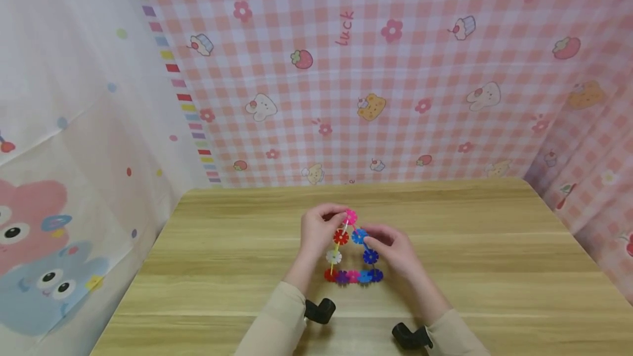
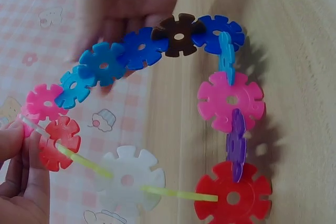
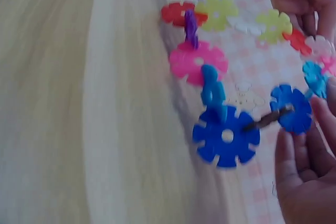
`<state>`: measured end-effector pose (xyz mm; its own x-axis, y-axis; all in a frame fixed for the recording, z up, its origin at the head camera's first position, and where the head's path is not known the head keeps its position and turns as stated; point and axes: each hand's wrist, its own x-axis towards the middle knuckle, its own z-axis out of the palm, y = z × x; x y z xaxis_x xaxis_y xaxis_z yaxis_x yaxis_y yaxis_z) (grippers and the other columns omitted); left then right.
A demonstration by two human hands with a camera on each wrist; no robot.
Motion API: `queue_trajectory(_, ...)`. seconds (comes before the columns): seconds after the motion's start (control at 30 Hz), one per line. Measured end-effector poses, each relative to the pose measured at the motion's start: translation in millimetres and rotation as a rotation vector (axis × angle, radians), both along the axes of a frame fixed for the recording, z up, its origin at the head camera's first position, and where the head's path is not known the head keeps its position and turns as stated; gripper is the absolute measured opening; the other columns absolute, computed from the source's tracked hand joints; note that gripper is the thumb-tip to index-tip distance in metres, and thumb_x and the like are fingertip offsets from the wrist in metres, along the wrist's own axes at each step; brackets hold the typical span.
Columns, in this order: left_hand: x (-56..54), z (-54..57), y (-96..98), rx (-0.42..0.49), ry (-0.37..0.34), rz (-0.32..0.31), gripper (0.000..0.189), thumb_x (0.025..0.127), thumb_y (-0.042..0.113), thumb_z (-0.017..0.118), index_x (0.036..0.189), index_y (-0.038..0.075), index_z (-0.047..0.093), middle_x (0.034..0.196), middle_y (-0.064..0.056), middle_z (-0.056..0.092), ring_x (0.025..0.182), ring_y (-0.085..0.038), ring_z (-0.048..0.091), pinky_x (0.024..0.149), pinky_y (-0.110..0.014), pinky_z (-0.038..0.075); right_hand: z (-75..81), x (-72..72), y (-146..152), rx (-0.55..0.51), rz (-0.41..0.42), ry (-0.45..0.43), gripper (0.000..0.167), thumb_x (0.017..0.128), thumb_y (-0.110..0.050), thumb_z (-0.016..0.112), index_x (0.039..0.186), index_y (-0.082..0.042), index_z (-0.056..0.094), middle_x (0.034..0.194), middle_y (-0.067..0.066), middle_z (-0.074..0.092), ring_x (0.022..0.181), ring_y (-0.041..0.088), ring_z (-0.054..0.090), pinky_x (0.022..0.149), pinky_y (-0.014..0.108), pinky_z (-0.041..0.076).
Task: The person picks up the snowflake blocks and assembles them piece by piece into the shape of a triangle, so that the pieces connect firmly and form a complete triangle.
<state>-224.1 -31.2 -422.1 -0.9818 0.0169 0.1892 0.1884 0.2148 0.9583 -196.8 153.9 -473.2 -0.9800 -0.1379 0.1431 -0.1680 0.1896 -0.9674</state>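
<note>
A triangular loop of interlocking plastic snowflake discs stands on the table, its point upward. The base row has a red disc [image 2: 252,182], a purple disc [image 2: 237,145], a pink disc [image 2: 252,93] and blue ones. White disc [image 1: 330,260] and red disc [image 1: 338,234] form the left side, linked by yellow discs. At the peak, my left hand [image 1: 318,229] pinches a white disc [image 2: 34,125] beside the pink discs [image 2: 39,100]. On the right side, my right hand [image 1: 393,247] pinches a light blue disc [image 1: 356,238], above the dark blue disc [image 1: 368,260]. The right fingertips are partly hidden behind discs.
The wooden table [image 1: 222,268] extends around the loop on every side. Behind it hangs a pink checked cloth [image 1: 341,81], with a white printed cloth [image 1: 89,142] at left. Black wrist mounts [image 1: 321,311] jut from both sleeves near the table's front.
</note>
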Motion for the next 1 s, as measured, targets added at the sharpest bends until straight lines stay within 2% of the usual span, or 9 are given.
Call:
queue_trajectory(0.2, -5.1, -0.7, -2.7, 0.014, -0.033, 0.021, 0.013, 0.086, 0.0, 0.073, 0.098, 0.004, 0.077, 0.095, -0.008, 0.073, 0.078, -0.016, 0.066, 0.069, -0.026, 0.058, -6.1, 2.9, 13, 0.086, 0.057, -0.031, 0.026, 0.092, -0.009, 0.069, 0.111, 0.008, 0.068, 0.109, 0.019, 0.069, 0.096, 0.023, 0.064, 0.085, 0.024, 0.051)
queue_trajectory(0.33, -7.9, -4.1, -3.7, -0.025, -0.043, 0.025, 0.016, 0.086, -0.002, 0.073, 0.099, 0.005, 0.077, 0.095, -0.009, 0.073, 0.081, -0.017, 0.067, 0.07, -0.026, 0.058, -9.9, 2.3, 17, 0.124, 0.085, -0.068, 0.02, 0.092, -0.008, 0.069, 0.105, 0.007, 0.069, 0.096, 0.013, 0.071, 0.084, 0.022, 0.065, 0.076, 0.028, 0.054)
queue_trajectory(0.47, -11.2, -12.5, -6.3, -0.077, -0.036, 0.03, 0.019, 0.085, -0.003, 0.073, 0.102, 0.004, 0.076, 0.098, -0.01, 0.074, 0.086, -0.02, 0.068, 0.075, -0.027, 0.057, -14.5, -0.2, 16, 0.117, 0.082, -0.1, 0.017, 0.092, -0.005, 0.067, 0.102, 0.009, 0.068, 0.087, 0.009, 0.07, 0.075, 0.021, 0.067, 0.071, 0.03, 0.057)
queue_trajectory(0.7, -15.5, -30.9, -13.9, -0.132, -0.023, 0.012, 0.019, 0.087, -0.004, 0.071, 0.105, -0.001, 0.074, 0.1, -0.014, 0.073, 0.092, -0.026, 0.068, 0.081, -0.033, 0.057, -18.6, -3.9, 12, 0.043, 0.077, -0.175, 0.02, 0.092, 0.002, 0.064, 0.104, 0.017, 0.063, 0.082, 0.009, 0.069, 0.068, 0.014, 0.064, 0.067, 0.03, 0.059)
queue_trajectory(0.83, -14.6, -37.4, -18.5, -0.151, -0.004, -0.022, 0.021, 0.087, -0.007, 0.068, 0.108, -0.005, 0.072, 0.102, -0.018, 0.072, 0.095, -0.031, 0.068, 0.084, -0.037, 0.056, -21.2, -7.8, 10, 0.043, 0.074, -0.217, 0.019, 0.092, 0.004, 0.063, 0.104, 0.02, 0.062, 0.08, 0.007, 0.068, 0.067, 0.013, 0.062, 0.066, 0.029, 0.059)
queue_trajectory(1.0, -10.1, -46.6, -26.8, -0.19, -0.043, -0.051, 0.023, 0.088, -0.005, 0.067, 0.11, -0.005, 0.072, 0.106, -0.017, 0.072, 0.097, -0.03, 0.067, 0.087, -0.039, 0.055, -23.1, -11.5, 9, 0.07, 0.079, -0.243, 0.017, 0.092, 0.006, 0.062, 0.104, 0.019, 0.063, 0.078, 0.007, 0.067, 0.068, 0.013, 0.062, 0.066, 0.03, 0.059)
